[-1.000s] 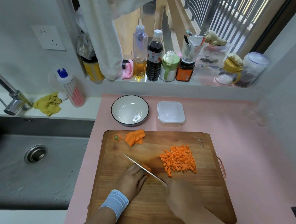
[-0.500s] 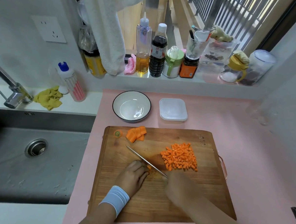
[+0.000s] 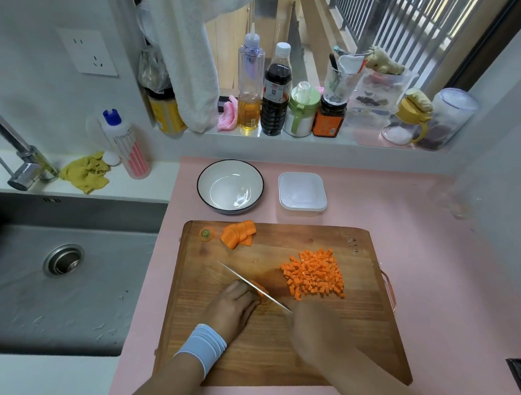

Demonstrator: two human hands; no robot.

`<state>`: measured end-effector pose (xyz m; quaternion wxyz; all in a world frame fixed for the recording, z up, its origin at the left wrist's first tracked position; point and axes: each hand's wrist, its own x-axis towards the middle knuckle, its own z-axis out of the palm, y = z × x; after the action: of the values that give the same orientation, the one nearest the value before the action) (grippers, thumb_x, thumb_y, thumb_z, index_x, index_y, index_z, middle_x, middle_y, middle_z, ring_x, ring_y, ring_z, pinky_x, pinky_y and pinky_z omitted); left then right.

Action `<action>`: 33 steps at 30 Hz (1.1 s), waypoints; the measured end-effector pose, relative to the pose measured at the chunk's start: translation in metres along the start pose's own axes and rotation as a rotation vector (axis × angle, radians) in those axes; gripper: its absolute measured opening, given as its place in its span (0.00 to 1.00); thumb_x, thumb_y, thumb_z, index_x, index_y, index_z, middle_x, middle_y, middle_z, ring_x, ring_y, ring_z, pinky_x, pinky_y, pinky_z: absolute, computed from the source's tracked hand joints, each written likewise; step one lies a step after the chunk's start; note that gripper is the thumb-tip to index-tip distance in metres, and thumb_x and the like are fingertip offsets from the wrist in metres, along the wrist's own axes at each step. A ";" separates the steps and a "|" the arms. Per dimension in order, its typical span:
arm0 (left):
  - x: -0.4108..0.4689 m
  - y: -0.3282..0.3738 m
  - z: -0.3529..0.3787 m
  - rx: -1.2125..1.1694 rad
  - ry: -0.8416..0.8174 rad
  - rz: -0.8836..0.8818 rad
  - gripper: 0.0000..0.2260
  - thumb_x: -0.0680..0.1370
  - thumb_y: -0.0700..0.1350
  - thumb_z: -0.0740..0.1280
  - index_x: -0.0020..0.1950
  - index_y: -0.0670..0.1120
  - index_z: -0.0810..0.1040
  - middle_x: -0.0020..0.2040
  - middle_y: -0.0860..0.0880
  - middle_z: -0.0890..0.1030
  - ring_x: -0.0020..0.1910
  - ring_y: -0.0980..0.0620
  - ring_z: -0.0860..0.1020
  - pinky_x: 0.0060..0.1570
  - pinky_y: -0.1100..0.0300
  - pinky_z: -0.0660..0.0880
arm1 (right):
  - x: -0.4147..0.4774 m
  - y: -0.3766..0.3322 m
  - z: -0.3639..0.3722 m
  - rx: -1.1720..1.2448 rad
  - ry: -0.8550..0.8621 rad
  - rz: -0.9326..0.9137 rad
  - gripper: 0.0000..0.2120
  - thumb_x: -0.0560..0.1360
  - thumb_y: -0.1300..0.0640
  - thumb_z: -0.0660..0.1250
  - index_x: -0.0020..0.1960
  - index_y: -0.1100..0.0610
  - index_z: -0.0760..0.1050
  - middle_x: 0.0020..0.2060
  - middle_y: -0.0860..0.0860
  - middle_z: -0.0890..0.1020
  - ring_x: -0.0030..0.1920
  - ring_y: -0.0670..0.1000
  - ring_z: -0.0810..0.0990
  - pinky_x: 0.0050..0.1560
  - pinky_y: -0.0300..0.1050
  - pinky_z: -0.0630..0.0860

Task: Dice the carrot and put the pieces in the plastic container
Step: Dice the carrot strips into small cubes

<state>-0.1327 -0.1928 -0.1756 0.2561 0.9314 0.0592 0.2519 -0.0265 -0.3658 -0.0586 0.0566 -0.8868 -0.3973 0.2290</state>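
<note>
Nearest, the left hand (image 3: 233,306), with a pale blue wristband (image 3: 202,346) at its wrist, lies on the brown wooden cutting board (image 3: 366,337). Its fingers (image 3: 243,295) are curled down onto a short orange carrot piece (image 3: 261,291), pinning it to the wood. Just beside it, the right hand (image 3: 314,330) is smeared by motion blur. Its fingers cannot be told apart, though they seem closed round the handle of the thin steel-bladed knife (image 3: 247,281). The blade runs diagonally toward the far left, lying against the left knuckles and across the carrot piece.

Beyond the blade, to the right, a loose heap of small orange carrot cubes (image 3: 314,275) sits on the board, near the knife but apart from it. At the board's far left corner lies a fanned stack of orange carrot slices (image 3: 238,234), with the round carrot top end (image 3: 207,233) just to its left.

Behind the board, on the pink tabletop (image 3: 435,240), stands a white ceramic bowl with a dark rim (image 3: 230,186). The square translucent plastic container (image 3: 302,194) stands to the bowl's right, well apart from the cubes. A grey steel sink (image 3: 61,291) lies to the left of the tabletop. Farthest off, a row of bottles and jars (image 3: 276,90) lines the white windowsill.
</note>
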 end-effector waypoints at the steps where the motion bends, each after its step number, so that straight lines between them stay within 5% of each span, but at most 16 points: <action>1: 0.000 0.000 0.000 0.001 0.004 -0.002 0.05 0.79 0.42 0.67 0.48 0.44 0.83 0.49 0.49 0.81 0.51 0.50 0.79 0.56 0.58 0.75 | -0.002 0.001 0.000 -0.013 0.003 0.004 0.10 0.80 0.52 0.58 0.54 0.50 0.78 0.45 0.50 0.82 0.46 0.54 0.81 0.40 0.44 0.71; 7: 0.000 -0.001 0.000 -0.003 0.009 0.002 0.06 0.79 0.43 0.67 0.48 0.44 0.84 0.49 0.48 0.82 0.51 0.50 0.79 0.58 0.60 0.75 | -0.011 0.007 -0.001 -0.028 0.001 0.037 0.12 0.80 0.53 0.57 0.55 0.51 0.79 0.48 0.51 0.83 0.50 0.54 0.82 0.43 0.44 0.70; 24: -0.001 0.001 0.002 0.021 0.002 0.038 0.00 0.77 0.39 0.71 0.47 0.43 0.82 0.47 0.49 0.79 0.48 0.51 0.77 0.50 0.62 0.76 | 0.014 0.001 -0.005 0.081 -0.096 0.083 0.10 0.79 0.55 0.60 0.48 0.54 0.80 0.40 0.51 0.82 0.40 0.53 0.81 0.37 0.46 0.75; 29: 0.001 0.004 0.000 0.026 0.030 0.020 0.07 0.79 0.42 0.67 0.44 0.43 0.82 0.44 0.49 0.79 0.46 0.51 0.76 0.50 0.63 0.75 | 0.008 0.001 0.004 0.016 -0.049 0.062 0.10 0.78 0.55 0.60 0.51 0.52 0.80 0.43 0.50 0.82 0.44 0.53 0.82 0.42 0.47 0.78; 33: 0.000 0.004 -0.001 0.013 0.039 0.007 0.07 0.79 0.43 0.67 0.43 0.44 0.82 0.44 0.49 0.79 0.46 0.51 0.77 0.51 0.63 0.75 | 0.002 0.002 0.003 -0.007 -0.009 0.021 0.11 0.79 0.52 0.58 0.53 0.51 0.79 0.43 0.49 0.81 0.42 0.52 0.79 0.39 0.44 0.71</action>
<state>-0.1335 -0.1955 -0.1728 0.2479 0.9282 0.0627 0.2704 -0.0250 -0.3661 -0.0627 0.0494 -0.8901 -0.3890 0.2323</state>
